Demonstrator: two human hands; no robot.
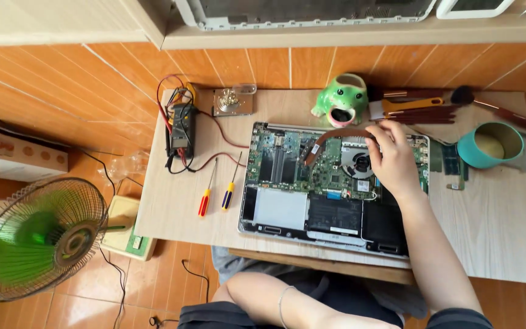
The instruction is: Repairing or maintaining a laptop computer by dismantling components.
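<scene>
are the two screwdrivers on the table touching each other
Apart. The head view shows the red-handled screwdriver and the blue-and-yellow-handled screwdriver lying side by side with bare table between them.

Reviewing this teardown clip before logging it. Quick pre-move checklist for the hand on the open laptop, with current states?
1. Laptop bottom cover off, board exposed: ok.
2. Right hand on the board beside the cooling fan: ok.
3. Copper heat pipe free of the hand: ok, lies apart to its left.
4. Two screwdrivers within reach on the table: ok, neither is held.
5. Left hand ready: not ok, forearm rests in the lap.
6. Battery unplugged: cannot tell.
</scene>
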